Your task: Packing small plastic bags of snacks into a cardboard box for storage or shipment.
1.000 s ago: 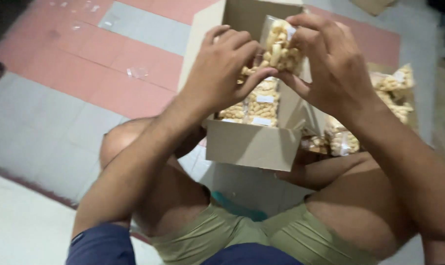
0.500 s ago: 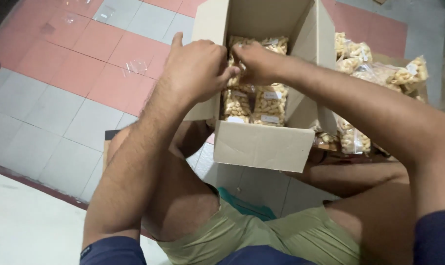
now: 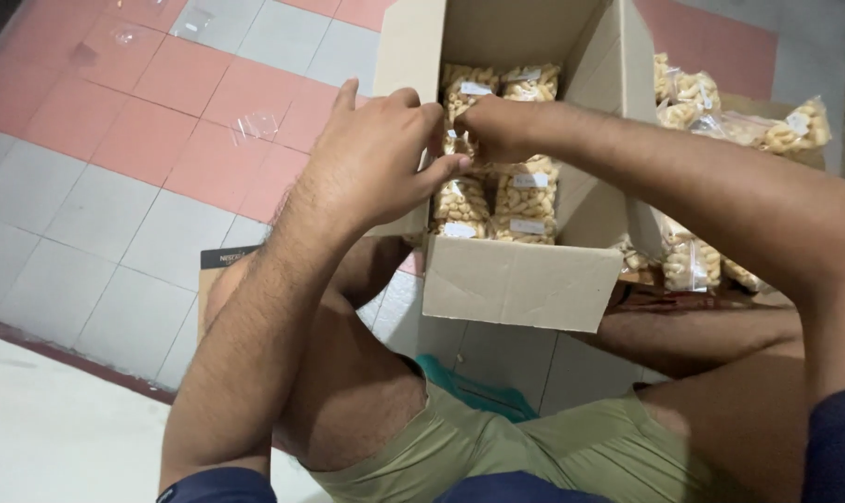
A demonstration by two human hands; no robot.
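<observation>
Tiled floor (image 3: 115,214) here, pink and grey squares, and the person is sitting on it with an open cardboard box (image 3: 520,279) between the knees. Both hands are reaching into the box from the near side. The left hand (image 3: 376,158) is hovering over the box's left wall, fingers curled toward the packets, thumb pointing in. The right hand (image 3: 497,126) is coming across from the right, fingers pinched together on the top of 1 bag (image 3: 460,130) in the left column. That bag is sitting right between the 2 hands, just under the fingertips, standing with its long axis running up and away from the person. The right hand is the one actually on it; I can't tell if the left is gripping anything or just touching.

Counting: 1 box, about 5 clear snack bags showing inside in 2 columns, and a loose pile (image 3: 721,121) of at least 5 more outside the box on the right.
</observation>
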